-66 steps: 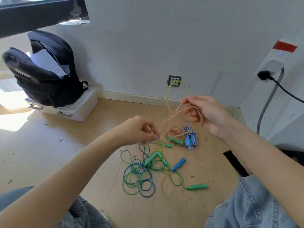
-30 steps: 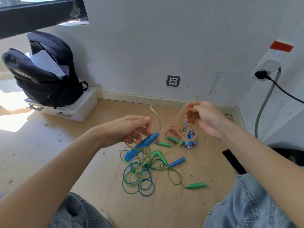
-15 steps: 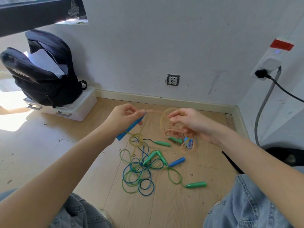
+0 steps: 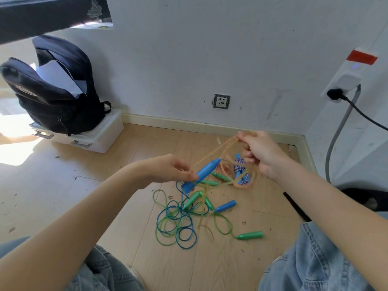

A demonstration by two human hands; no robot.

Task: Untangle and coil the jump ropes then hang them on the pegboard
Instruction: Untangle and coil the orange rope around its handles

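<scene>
Now right hand [image 4: 264, 156] risen (orange rope [image 4: 214, 153] stretched taut)

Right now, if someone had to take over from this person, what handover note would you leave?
Left hand pinches a blue handle. Right hand grips loops of the orange rope, stretched between both hands. On the floor: tangled green and blue ropes, a striped blue-white rope.
Done: orange rope partly lifted from the pile.
Left: finish coiling it, untangle the others, hang all; no pegboard in view.
</scene>
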